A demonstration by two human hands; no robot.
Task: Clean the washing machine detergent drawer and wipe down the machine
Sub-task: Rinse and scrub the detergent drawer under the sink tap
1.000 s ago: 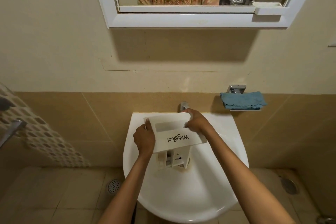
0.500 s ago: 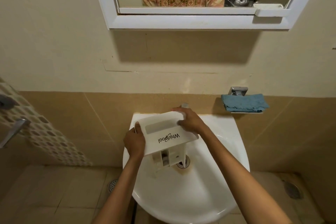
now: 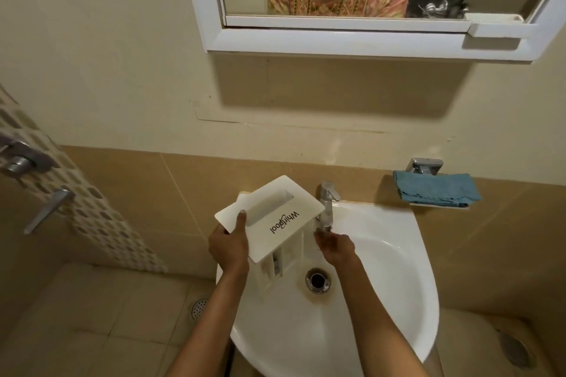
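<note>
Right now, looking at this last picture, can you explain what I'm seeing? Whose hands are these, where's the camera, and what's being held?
There is no robot here, only a person working with bare hands. The camera sits on their head and looks down, so both arms reach in from the bottom edge. Below them is a white sink with a tap at the back and a drain in the middle. The left hand grips a washing machine's white detergent drawer, tilted over the sink. The right hand is just under the tap's spout, holding nothing. A blue cloth lies on a small wall shelf to the right. The mirror above reflects the person's chest.
</note>
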